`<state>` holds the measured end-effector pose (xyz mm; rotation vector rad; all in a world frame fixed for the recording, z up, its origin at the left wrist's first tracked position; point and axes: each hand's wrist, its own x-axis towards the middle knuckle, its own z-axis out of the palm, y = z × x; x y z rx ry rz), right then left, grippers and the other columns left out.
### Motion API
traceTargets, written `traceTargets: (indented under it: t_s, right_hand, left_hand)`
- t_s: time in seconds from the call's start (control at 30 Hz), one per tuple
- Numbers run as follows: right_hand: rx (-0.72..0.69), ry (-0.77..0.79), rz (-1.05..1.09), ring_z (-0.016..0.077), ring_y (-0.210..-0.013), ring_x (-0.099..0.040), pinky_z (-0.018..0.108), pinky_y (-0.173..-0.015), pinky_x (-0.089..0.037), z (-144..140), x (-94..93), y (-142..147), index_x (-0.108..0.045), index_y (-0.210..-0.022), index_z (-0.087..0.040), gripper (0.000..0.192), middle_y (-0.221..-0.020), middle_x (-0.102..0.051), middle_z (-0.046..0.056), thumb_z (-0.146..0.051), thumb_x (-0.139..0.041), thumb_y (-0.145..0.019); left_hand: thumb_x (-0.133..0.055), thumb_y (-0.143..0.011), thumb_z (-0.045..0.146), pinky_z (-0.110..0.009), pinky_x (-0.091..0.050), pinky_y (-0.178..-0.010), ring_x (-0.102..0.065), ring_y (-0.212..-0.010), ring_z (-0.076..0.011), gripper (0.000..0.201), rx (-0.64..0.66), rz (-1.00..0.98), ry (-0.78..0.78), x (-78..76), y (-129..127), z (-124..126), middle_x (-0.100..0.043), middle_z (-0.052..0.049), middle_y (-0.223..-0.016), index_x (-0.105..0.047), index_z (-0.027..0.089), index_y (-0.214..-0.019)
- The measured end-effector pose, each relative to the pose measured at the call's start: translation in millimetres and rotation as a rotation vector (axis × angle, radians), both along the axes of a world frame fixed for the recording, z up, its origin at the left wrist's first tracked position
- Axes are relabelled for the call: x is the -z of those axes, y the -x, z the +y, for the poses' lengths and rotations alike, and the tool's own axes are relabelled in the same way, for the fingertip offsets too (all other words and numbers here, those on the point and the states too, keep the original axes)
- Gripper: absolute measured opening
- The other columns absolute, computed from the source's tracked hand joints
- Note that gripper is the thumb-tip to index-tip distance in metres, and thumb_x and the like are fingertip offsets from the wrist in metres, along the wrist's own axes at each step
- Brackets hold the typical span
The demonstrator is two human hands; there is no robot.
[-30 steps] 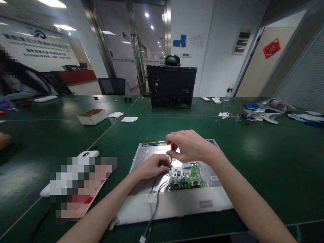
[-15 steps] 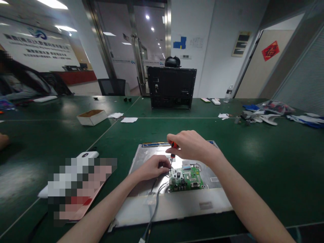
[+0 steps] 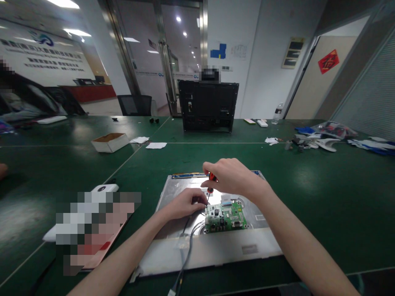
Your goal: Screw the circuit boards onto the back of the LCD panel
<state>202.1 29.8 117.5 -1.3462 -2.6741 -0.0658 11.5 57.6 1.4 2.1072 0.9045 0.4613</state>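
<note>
Little changed: right hand point(image 3: 230, 176) still grips screwdriver point(image 3: 211, 183) at circuit board's point(image 3: 226, 216) 10 o'clock corner, left hand point(image 3: 185, 203) pinched beside tip.

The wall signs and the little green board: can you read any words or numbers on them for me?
Nothing can be read for sure.
Big wall sign: rows of characters, too blurred.
Red door sign: one gold character, too blurred.
Green circuit board: print too small.
Panel sticker: too small.

We see white lettering on the wall sign point(image 3: 43, 55) at far left, too blurred for us to read. The red door hanging point(image 3: 328, 61) bears a dark character we cannot make out.
</note>
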Motion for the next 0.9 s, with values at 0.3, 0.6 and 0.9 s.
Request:
traceTargets:
  t_s: [0.3, 0.6, 0.9]
  right_hand:
    - [-0.14, 0.053, 0.061, 0.0149, -0.077, -0.058, 0.027, -0.055, -0.027, -9.1, -1.4, -2.6, -0.057, -0.106, -0.017, 0.025, -0.103, -0.068, 0.005, -0.02, -0.06, -0.081]
    - [-0.032, -0.015, -0.035, 0.0148, -0.067, -0.059, 0.028, -0.052, -0.022, -10.5, -5.3, 1.8, -0.062, -0.092, -0.018, 0.016, -0.082, -0.07, 0.005, -0.033, -0.057, -0.092]
    - [-0.111, 0.046, 0.015, 0.015, -0.074, -0.059, 0.027, -0.053, -0.027, -12.0, -3.4, -0.4, -0.06, -0.1, -0.017, 0.017, -0.098, -0.069, 0.006, -0.02, -0.059, -0.084]
  left_hand:
    - [-0.062, -0.075, 0.016, -0.026, -0.042, -0.067, -0.056, -0.071, -0.016, 0.007, 0.011, -0.01, -0.018, 5.5, 1.2, 2.2, -0.065, 0.0, -0.074, -0.067, 0.016, -0.079]
    - [-0.06, -0.076, 0.016, -0.026, -0.046, -0.069, -0.059, -0.073, -0.0161, 0.006, 0.017, 0.009, -0.005, 1.2, -0.1, 0.5, -0.066, 0.0, -0.075, -0.066, 0.017, -0.077]
    - [-0.06, -0.076, 0.017, -0.026, -0.043, -0.067, -0.057, -0.071, -0.0158, 0.007, 0.024, 0.008, -0.034, 6.5, 1.7, 2.5, -0.064, 0.0, -0.073, -0.065, 0.016, -0.08]
